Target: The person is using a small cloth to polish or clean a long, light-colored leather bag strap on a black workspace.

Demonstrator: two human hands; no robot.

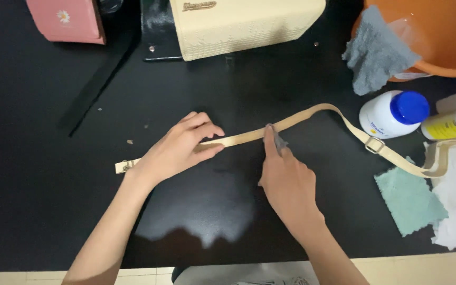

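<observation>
On the black tabletop [38, 158] a beige bag strap [312, 113] lies stretched out, running from a small clasp end at the left, past both hands, through a metal buckle [374, 144] to the right edge; left hand [178, 150] lies flat, fingers pressing the strap down, not closed round it; right hand [286, 177] pinches a small grey wipe [278, 140] against the strap between thumb and forefinger, wrist low, forearm angled in from below; judged best done with the left hand pinning firmly so the strap stays taut, rubbing in short strokes along its length; nearby sit a cream bag [244, 24], an orange basin [434, 37] with a grey cloth [376, 53] over its rim, a white bottle with blue cap [394, 113], a green cloth [410, 198].
</observation>
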